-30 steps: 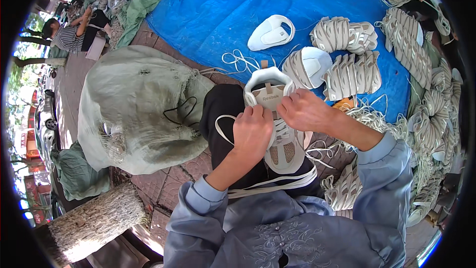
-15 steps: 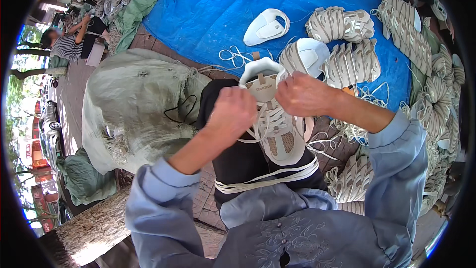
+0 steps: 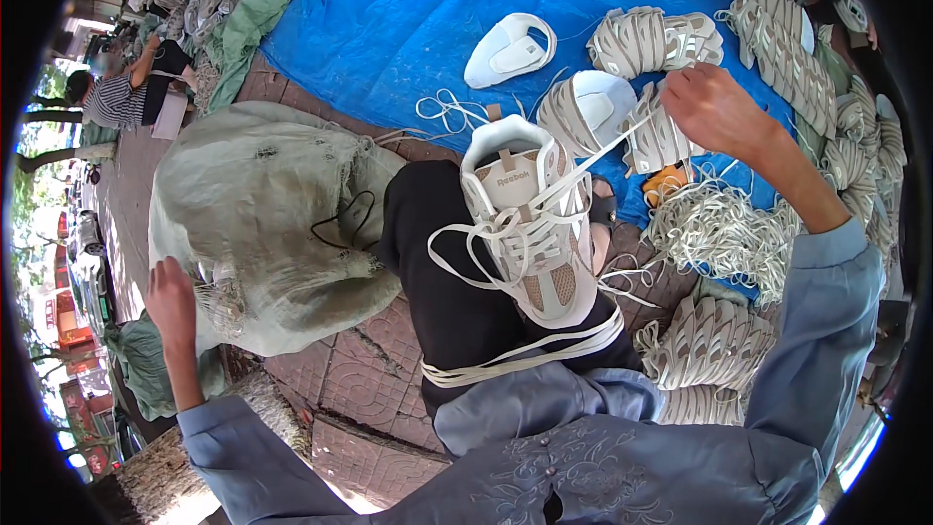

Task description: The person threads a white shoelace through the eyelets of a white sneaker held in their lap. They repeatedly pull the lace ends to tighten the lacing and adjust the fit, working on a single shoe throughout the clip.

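Observation:
A white and beige lace-up sneaker (image 3: 530, 224) rests on my dark-trousered lap, toe toward me. My right hand (image 3: 719, 112) is raised to the upper right, closed on a cream shoelace (image 3: 612, 144) that runs taut from the shoe's eyelets. On the shoe's left side, another length of lace (image 3: 442, 262) hangs in a slack loop. My left hand (image 3: 172, 301) is far out to the left, beside a pale woven sack (image 3: 272, 224). Its fingers look curled, and whatever they hold, if anything, does not show. Cream cord (image 3: 525, 355) is wrapped round my thighs.
A blue tarp (image 3: 408, 29) carries a white shoe piece (image 3: 510, 49) and bundles of tied shoe uppers (image 3: 641, 44). A tangled heap of laces (image 3: 724, 228) lies to the right, more bundles (image 3: 714, 345) nearer me. A person in stripes (image 3: 117, 97) sits far left.
Both hands have moved apart from the shoe, the left far out to the left, the right up and right, drawing a lace tight. The left lace now hangs loose.

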`<action>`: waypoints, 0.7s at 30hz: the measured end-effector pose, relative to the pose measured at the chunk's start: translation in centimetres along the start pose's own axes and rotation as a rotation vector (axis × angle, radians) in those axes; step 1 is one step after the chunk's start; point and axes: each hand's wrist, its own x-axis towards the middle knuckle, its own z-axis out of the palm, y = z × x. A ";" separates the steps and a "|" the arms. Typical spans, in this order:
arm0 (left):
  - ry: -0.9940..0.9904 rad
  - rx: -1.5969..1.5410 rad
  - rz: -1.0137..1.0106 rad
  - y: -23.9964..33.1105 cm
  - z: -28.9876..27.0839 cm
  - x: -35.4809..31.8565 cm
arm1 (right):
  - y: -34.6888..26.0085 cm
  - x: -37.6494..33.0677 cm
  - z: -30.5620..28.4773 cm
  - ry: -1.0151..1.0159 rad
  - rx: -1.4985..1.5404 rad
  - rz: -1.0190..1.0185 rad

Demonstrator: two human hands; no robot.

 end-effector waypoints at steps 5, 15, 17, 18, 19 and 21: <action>0.223 -0.937 0.278 19.6 -5.5 5.7 | -0.4 0.0 0.1 -0.073 -0.027 0.022; 0.295 -0.870 0.520 31.9 -7.1 6.2 | -3.0 -1.0 -0.1 -0.054 0.175 0.099; 0.292 -0.866 0.556 31.7 -7.0 6.1 | -4.0 -0.7 1.3 -0.063 0.330 0.176; 0.295 -0.864 0.568 31.7 -7.1 6.2 | -4.8 -0.3 1.6 0.012 0.479 0.192; 0.279 -0.892 0.560 31.8 -7.0 6.3 | -5.9 0.2 1.7 0.088 0.628 0.206; 0.241 -0.946 0.547 31.7 -6.8 6.4 | -8.1 1.7 1.7 0.093 0.827 0.292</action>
